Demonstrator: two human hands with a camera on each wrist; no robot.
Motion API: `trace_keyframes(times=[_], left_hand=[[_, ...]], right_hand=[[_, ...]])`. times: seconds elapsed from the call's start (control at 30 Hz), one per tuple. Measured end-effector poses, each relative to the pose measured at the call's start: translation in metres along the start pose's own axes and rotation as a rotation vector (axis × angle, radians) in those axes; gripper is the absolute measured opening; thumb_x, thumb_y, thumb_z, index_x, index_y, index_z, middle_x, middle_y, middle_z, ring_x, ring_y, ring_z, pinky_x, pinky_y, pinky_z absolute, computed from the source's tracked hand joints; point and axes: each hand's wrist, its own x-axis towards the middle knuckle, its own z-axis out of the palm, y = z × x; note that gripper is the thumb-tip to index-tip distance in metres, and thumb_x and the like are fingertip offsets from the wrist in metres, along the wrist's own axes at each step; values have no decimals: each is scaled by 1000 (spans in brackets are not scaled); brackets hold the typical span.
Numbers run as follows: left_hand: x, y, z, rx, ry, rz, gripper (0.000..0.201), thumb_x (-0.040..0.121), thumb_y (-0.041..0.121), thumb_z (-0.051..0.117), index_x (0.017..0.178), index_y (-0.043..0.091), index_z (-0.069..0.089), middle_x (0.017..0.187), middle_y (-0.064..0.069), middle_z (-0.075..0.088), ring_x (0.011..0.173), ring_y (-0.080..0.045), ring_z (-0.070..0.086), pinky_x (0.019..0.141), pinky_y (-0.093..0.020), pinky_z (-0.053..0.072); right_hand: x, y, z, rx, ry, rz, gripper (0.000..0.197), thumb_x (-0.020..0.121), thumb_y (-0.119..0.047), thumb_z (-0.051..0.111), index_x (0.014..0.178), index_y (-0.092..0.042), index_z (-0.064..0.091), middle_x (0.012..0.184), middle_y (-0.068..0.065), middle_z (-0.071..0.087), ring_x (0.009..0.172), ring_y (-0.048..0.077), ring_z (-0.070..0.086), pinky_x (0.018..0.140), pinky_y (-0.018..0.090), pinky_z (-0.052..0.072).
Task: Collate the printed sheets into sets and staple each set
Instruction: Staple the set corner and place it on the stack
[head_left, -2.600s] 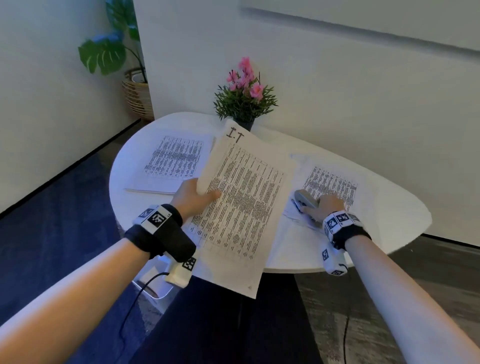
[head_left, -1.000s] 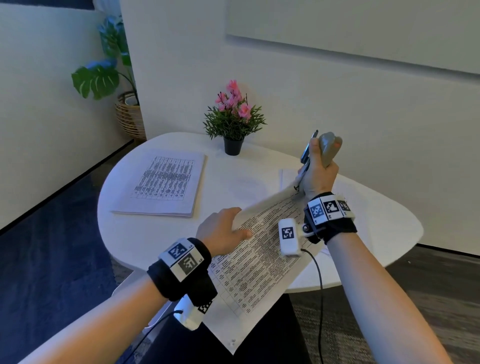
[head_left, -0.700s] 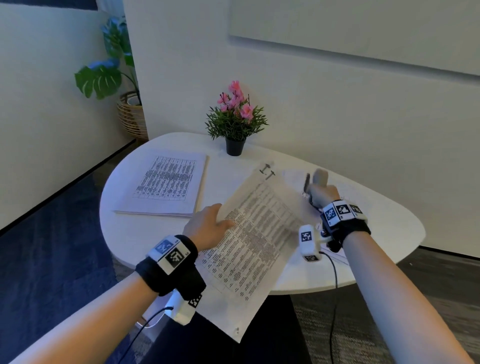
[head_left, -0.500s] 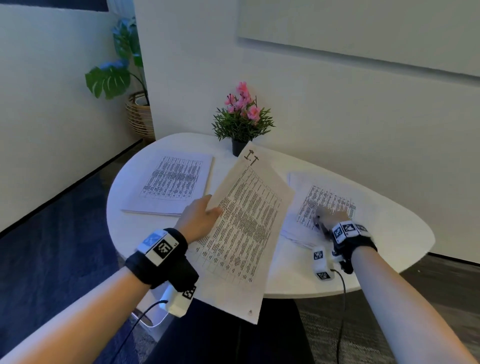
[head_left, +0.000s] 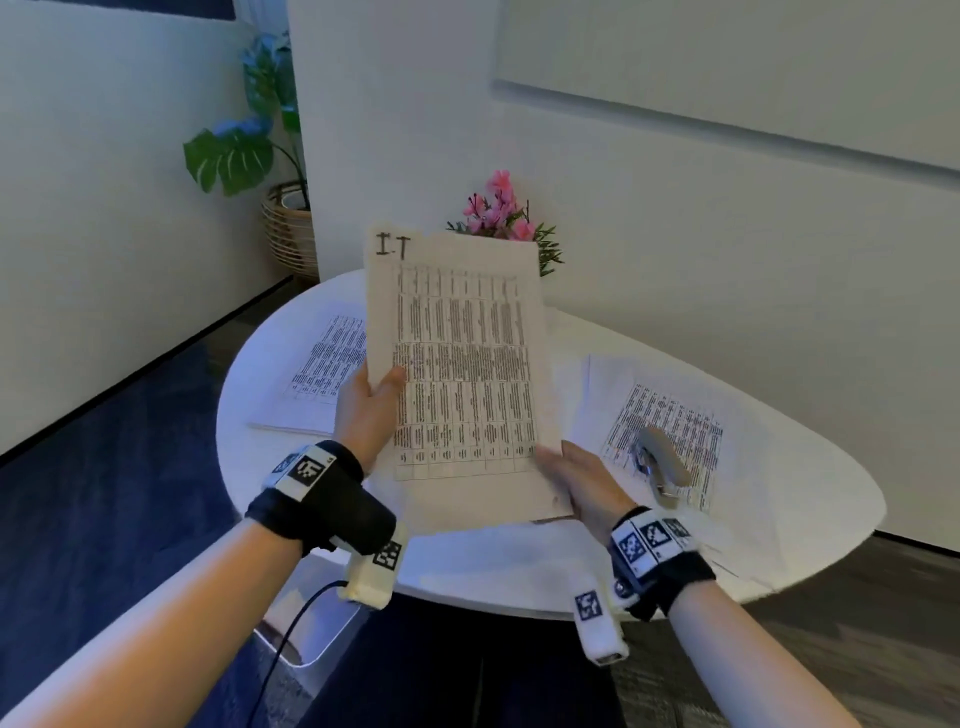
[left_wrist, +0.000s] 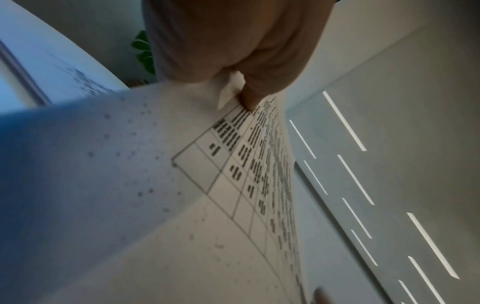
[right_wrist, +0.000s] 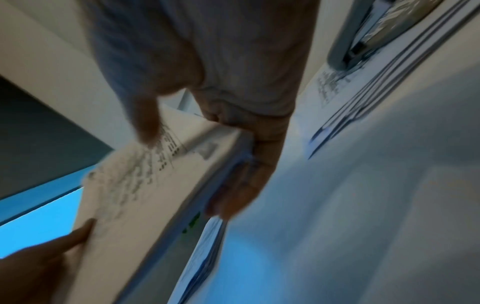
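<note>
A set of printed sheets (head_left: 462, 374), marked "I-T" at its top left corner, is held nearly upright over the white table (head_left: 519, 566). My left hand (head_left: 371, 408) grips its left edge, thumb on the front; the left wrist view shows that thumb pinching the paper (left_wrist: 246, 164). My right hand (head_left: 582, 480) pinches its lower right corner, with the thumb on the printed face (right_wrist: 145, 185) and fingers behind. A grey stapler (head_left: 662, 465) lies on the right stack of sheets (head_left: 670, 431), apart from both hands. Another stack (head_left: 324, 371) lies at the left.
A small potted plant with pink flowers (head_left: 501, 218) stands at the table's far edge, partly behind the held set. A wall runs close behind the table. A large leafy plant in a wicker basket (head_left: 291, 228) stands on the floor at the back left.
My right hand put the stapler down on the right stack and moved to the held set's lower right corner. The set has been raised from slanting to nearly upright.
</note>
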Motion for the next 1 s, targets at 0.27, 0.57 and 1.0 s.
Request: trace_keyframes(times=[0.27, 0.57, 1.0], left_hand=[[30, -59, -80, 306, 119, -16, 25, 98, 29, 45, 103, 11, 61, 106, -10, 68, 92, -29, 64, 80, -38, 49], [31, -116, -148, 989, 313, -75, 52, 91, 31, 56, 138, 13, 45, 152, -3, 29, 138, -29, 20, 106, -51, 31], [24, -128, -149, 1029, 272, -44, 59, 96, 36, 44, 147, 11, 28, 157, 0, 19, 142, -26, 13, 112, -48, 25]], right_hand=[[23, -28, 35, -237, 86, -174, 25, 102, -13, 35, 122, -16, 50, 85, 13, 50, 53, 19, 34, 45, 26, 28], [91, -63, 120, 38, 33, -18, 29, 100, -7, 34, 126, -11, 46, 84, 8, 42, 46, 13, 29, 39, 18, 23], [153, -52, 184, -409, 38, 41, 13, 86, -5, 57, 95, -5, 48, 90, 11, 57, 79, 26, 62, 64, 29, 58]])
